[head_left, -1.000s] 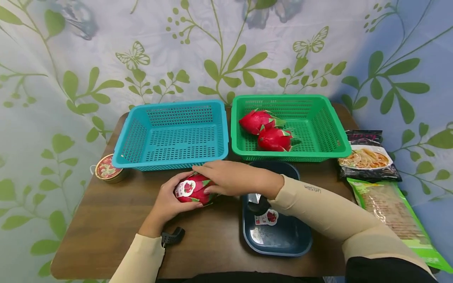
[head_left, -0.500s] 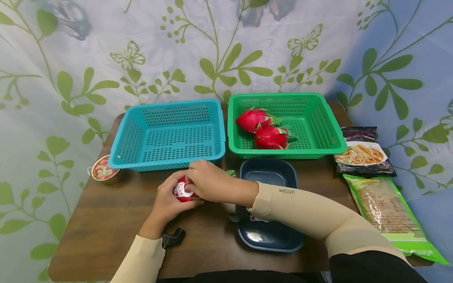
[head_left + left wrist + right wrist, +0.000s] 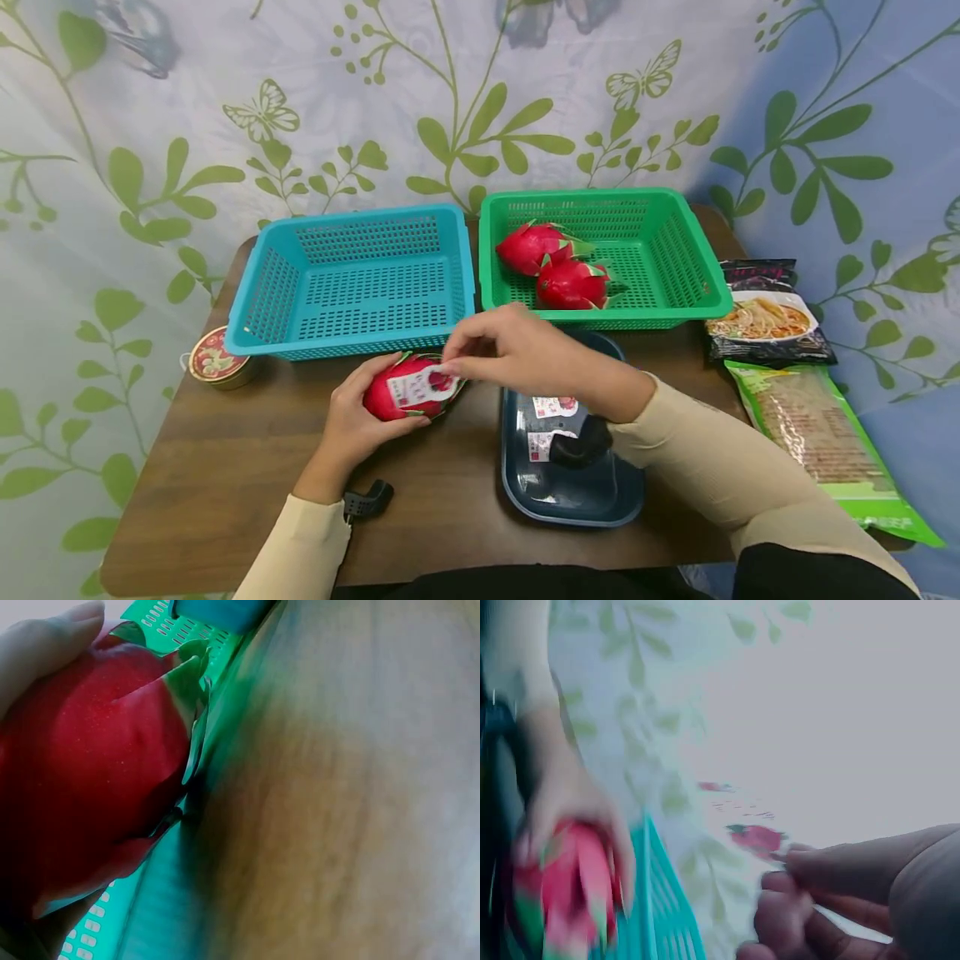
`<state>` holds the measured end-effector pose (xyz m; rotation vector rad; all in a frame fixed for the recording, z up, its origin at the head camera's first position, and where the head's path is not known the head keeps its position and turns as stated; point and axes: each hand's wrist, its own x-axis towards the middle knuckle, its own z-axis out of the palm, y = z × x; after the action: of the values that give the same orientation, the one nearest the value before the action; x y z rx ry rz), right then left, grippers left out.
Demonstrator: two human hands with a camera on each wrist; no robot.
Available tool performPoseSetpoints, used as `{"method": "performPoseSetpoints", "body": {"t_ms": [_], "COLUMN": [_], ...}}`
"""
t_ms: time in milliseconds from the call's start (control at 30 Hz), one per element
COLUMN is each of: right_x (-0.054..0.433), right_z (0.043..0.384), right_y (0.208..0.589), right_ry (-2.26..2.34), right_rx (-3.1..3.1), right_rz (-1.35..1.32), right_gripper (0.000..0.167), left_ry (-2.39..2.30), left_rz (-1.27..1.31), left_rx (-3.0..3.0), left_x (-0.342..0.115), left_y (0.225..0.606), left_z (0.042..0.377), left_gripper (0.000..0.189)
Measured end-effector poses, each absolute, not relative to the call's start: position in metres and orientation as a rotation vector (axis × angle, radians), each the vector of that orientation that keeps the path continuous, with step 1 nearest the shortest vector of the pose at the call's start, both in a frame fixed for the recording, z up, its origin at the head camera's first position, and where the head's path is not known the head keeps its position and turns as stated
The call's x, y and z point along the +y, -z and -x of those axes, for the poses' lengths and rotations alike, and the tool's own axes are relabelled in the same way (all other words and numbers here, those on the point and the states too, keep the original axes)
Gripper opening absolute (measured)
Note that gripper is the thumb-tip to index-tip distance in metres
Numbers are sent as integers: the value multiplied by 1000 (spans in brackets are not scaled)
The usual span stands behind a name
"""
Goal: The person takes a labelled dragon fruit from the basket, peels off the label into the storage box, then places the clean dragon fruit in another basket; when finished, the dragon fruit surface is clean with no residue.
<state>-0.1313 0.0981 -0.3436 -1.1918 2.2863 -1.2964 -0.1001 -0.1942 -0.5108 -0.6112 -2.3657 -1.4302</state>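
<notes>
My left hand (image 3: 351,425) grips a red dragon fruit (image 3: 429,409) from its left side, above the wooden table, in front of the blue basket. The fruit's smooth red skin and green scale tips fill the left of the left wrist view, where the thumb lies over it. Between thumb and forefinger, my right hand (image 3: 517,350) pinches the end of a white sticker (image 3: 408,389) with a dragon fruit picture. In the right wrist view that sticker (image 3: 757,838) stands out from the fingertips, apart from the fruit. In the head view it overlaps the fruit.
A blue basket (image 3: 247,340) stands at back left, a green basket (image 3: 675,313) holding two dragon fruits (image 3: 573,285) at back right. Stickers (image 3: 542,446) lie in a dark blue tray (image 3: 573,518) under my right forearm. A round tin (image 3: 217,358) and food packets (image 3: 806,433) flank these.
My right hand first lay over the fruit, then worked at its sticker, and now has drawn back to the right with the sticker pinched. My left hand keeps its grip on the fruit.
</notes>
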Motion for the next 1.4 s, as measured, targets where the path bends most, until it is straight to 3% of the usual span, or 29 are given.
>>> {"method": "performPoseSetpoints", "body": {"t_ms": [300, 633, 933, 1133, 1400], "right_x": [202, 190, 193, 216, 256], "right_z": [125, 147, 140, 126, 120], "right_y": [387, 430, 440, 428, 447], "right_ry": [1055, 769, 663, 1140, 2553], "right_rx": [2505, 2770, 2932, 2896, 2047], "right_rz": [653, 567, 511, 347, -383], "right_gripper": [4, 7, 23, 25, 29], "left_ry": [1372, 1423, 1426, 1423, 1434], "left_rz": [474, 436, 456, 439, 465], "left_rx": [-2449, -2446, -2442, -2476, -2459], "left_x": [-198, -189, -179, -185, -196], "left_y": [506, 481, 473, 492, 512], "left_z": [100, 88, 85, 92, 100], "left_gripper": [93, 88, 85, 90, 92]}}
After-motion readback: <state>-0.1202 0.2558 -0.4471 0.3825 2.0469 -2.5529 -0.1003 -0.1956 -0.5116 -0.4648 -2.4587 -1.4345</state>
